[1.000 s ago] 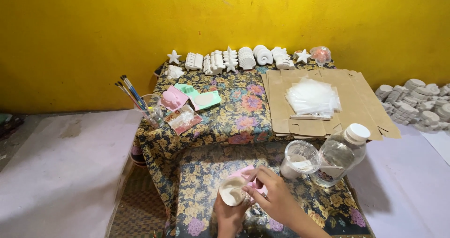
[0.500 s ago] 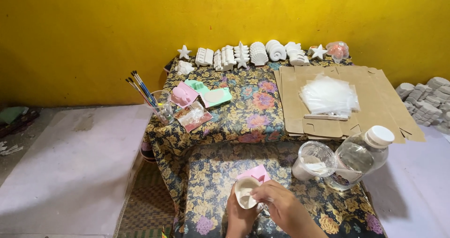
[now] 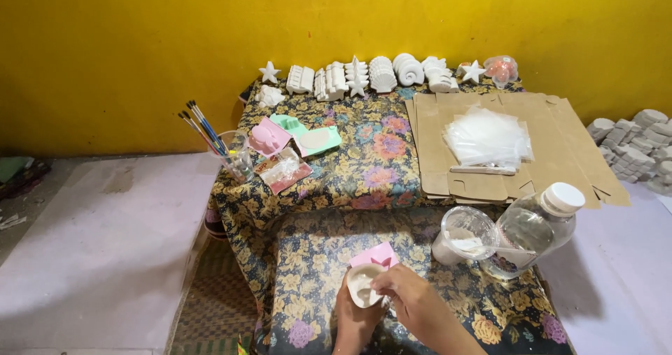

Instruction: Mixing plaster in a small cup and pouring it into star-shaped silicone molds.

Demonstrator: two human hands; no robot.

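My left hand (image 3: 352,318) holds a small pink mould (image 3: 369,277) filled with white plaster from below, over the floral cloth. The fingers of my right hand (image 3: 413,300) rest on the mould's near right rim. Just right of my hands stand a clear plastic cup (image 3: 463,235) with white plaster in it and a clear bottle (image 3: 530,230) with a white cap, tilted.
A floral-covered table (image 3: 364,166) carries a row of white plaster figures (image 3: 364,75), pink and green moulds (image 3: 294,135), a glass of brushes (image 3: 234,155), flattened cardboard (image 3: 560,152) and clear plastic bags (image 3: 488,139). More plaster pieces (image 3: 637,148) lie at far right. A yellow wall is behind.
The view has shifted, so the table sits further right and lower in the picture. My hands stay on the mould, with the right fingers now at its rim.
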